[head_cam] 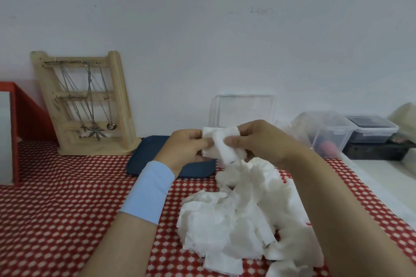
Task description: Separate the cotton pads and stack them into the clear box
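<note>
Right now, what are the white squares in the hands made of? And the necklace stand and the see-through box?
The white squares look soft, matte and fuzzy-edged, and they bend and crumple, so they are probably cotton. The necklace stand is pale tan and matte, and looks like unpainted wood. The see-through box is clear and a bit glossy with stiff straight walls, so it is likely hard plastic.

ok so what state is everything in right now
held pads, bunched, in the air
left hand, pinching them
right hand, pinching them too
pad pile, loose on the tablecloth
clear box, upright, no pads visible inside
blue tray, flat on the tablecloth
necklace stand, upright, chains hanging
</note>
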Demonstrator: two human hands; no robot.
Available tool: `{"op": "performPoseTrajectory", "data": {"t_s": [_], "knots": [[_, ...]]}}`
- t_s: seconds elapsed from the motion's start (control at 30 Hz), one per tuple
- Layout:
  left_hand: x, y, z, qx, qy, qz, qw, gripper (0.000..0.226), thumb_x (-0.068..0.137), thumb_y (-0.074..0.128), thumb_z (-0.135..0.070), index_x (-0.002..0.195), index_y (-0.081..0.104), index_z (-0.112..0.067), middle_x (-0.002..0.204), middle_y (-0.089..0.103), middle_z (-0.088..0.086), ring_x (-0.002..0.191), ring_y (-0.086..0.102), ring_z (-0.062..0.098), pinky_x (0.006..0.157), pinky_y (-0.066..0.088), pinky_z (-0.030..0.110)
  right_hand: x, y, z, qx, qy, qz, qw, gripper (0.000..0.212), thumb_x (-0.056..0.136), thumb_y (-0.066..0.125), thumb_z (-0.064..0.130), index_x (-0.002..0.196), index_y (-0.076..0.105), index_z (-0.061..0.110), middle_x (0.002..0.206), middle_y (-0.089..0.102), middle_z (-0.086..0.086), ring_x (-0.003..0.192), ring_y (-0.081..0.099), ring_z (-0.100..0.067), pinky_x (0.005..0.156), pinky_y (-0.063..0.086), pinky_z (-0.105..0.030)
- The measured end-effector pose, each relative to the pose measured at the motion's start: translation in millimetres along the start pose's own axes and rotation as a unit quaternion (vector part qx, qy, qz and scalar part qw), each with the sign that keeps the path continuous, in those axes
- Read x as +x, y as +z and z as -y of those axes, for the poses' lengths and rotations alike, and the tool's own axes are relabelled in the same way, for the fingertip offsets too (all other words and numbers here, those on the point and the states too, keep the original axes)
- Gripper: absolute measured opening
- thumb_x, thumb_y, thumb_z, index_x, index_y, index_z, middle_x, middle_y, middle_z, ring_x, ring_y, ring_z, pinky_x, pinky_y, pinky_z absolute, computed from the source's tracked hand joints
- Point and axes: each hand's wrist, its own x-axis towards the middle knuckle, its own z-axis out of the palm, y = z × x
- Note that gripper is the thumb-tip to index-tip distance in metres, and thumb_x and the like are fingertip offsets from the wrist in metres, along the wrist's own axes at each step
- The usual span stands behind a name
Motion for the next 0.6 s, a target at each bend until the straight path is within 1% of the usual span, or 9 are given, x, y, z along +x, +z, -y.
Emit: {"op": "performPoseTrajectory", "data": {"t_s": [0.03,0.1,0.2,0.27,0.37,0.43,0.5,0.57,0.6], "knots": [[-0.3,1.4,0.0,-0.016,-0.006,0.007,1.000,0.016,0.093,0.069,-0.008,0.109,0.074,-0.010,0.106,0.078,0.008,0.099,0.075,0.022,0.081,0.062,0.037,3.8,0.5,-4.1,0.032,0.005,-0.017,0.999,0.013,0.094,0.070,0.021,0.102,0.079,0.016,0.089,0.079,-0.004,0.077,0.069,-0.020,0.072,0.057,-0.035],[-1.3,3.7,-1.1,-0.058,-0.018,0.017,0.998,0.018,0.095,0.067,-0.012,0.111,0.073,-0.007,0.105,0.078,0.009,0.098,0.075,0.023,0.080,0.062,0.036,8.3,1.5,-8.8,0.063,0.015,-0.043,0.997,0.013,0.094,0.071,0.018,0.103,0.078,0.011,0.092,0.079,-0.009,0.079,0.069,-0.026,0.068,0.060,-0.033],[-2.7,5.9,-2.0,-0.088,-0.023,0.014,0.996,0.019,0.096,0.066,-0.012,0.112,0.071,-0.004,0.104,0.078,0.010,0.095,0.076,0.023,0.076,0.062,0.033,9.8,0.6,-8.8,0.089,0.006,-0.065,0.994,0.011,0.094,0.070,0.013,0.100,0.078,0.010,0.093,0.078,-0.011,0.075,0.069,-0.022,0.061,0.057,-0.031],[-4.2,8.1,-2.5,-0.092,-0.018,0.008,0.996,0.020,0.094,0.068,-0.011,0.112,0.072,-0.004,0.103,0.078,0.010,0.094,0.076,0.022,0.073,0.062,0.030,9.8,-0.6,-6.6,0.099,-0.016,-0.080,0.992,0.010,0.093,0.071,0.015,0.097,0.079,0.013,0.089,0.078,-0.007,0.071,0.068,-0.016,0.057,0.053,-0.031],[-5.6,13.2,-2.7,-0.104,-0.012,0.007,0.994,0.018,0.094,0.069,-0.012,0.110,0.073,-0.005,0.103,0.079,0.010,0.095,0.076,0.022,0.073,0.062,0.028,10.1,3.7,-2.1,0.107,-0.034,-0.105,0.988,0.009,0.088,0.077,0.017,0.095,0.079,0.013,0.076,0.075,0.003,0.057,0.062,-0.007,0.050,0.043,-0.026],[-6.1,16.1,-3.7,-0.119,-0.015,0.002,0.993,0.018,0.096,0.066,-0.012,0.111,0.072,-0.004,0.103,0.078,0.011,0.096,0.076,0.022,0.073,0.062,0.028,11.2,9.2,-0.8,0.116,-0.032,-0.128,0.984,0.014,0.084,0.080,0.015,0.094,0.077,0.007,0.071,0.073,0.003,0.052,0.062,-0.009,0.046,0.040,-0.025],[-6.2,18.5,-5.0,-0.130,-0.017,0.012,0.991,0.019,0.098,0.063,-0.010,0.113,0.071,-0.003,0.104,0.078,0.013,0.095,0.076,0.022,0.072,0.062,0.027,11.9,13.9,-0.4,0.119,-0.018,-0.141,0.983,0.020,0.084,0.082,0.016,0.094,0.073,0.002,0.071,0.075,-0.003,0.052,0.067,-0.014,0.042,0.038,-0.024],[-7.5,20.1,-6.6,-0.140,-0.019,0.029,0.990,0.019,0.099,0.060,-0.011,0.112,0.071,-0.002,0.104,0.078,0.014,0.092,0.076,0.021,0.070,0.061,0.027,12.2,15.8,-1.0,0.109,-0.005,-0.160,0.981,0.023,0.083,0.083,0.020,0.089,0.070,0.001,0.070,0.075,-0.006,0.052,0.069,-0.018,0.040,0.037,-0.022],[-8.1,20.4,-7.1,-0.144,-0.021,0.033,0.989,0.020,0.100,0.059,-0.012,0.111,0.072,-0.001,0.104,0.077,0.015,0.092,0.076,0.021,0.070,0.061,0.027,12.2,15.3,-1.3,0.102,-0.001,-0.172,0.980,0.023,0.083,0.083,0.021,0.085,0.069,0.003,0.067,0.074,-0.005,0.051,0.068,-0.018,0.039,0.037,-0.020]]}}
